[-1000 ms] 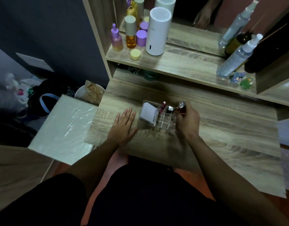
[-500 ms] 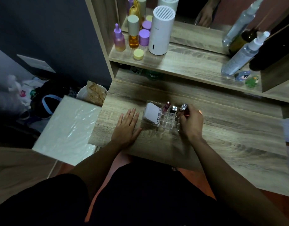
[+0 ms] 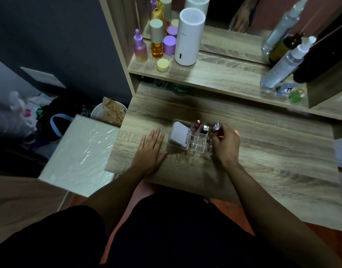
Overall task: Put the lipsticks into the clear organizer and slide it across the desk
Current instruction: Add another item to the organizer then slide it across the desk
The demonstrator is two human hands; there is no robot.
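My right hand (image 3: 225, 146) is curled around a silver-topped lipstick (image 3: 217, 127), fingers pinched together on its body, and I'm lowering it into a cell at the far right corner of the clear organizer (image 3: 189, 139), which sits just left of that hand on the desk (image 3: 272, 161). I hold the tube near upright so it drops straight into the narrow slot instead of catching on a divider. My left hand (image 3: 149, 151) lies flat with fingers spread and holds nothing; its thumb rests close to the organizer's near left corner, though I can't tell from this dim view whether it actually touches. I keep it there, I think, to brace the light tray against the push. Just left of the tube in my grip, a second silver-capped lipstick (image 3: 205, 129) and a pink one (image 3: 196, 126) already stand in the back row, and a white tube (image 3: 180, 134) lies in the wide compartment nearest my left hand. The slide comes after this tube is seated.
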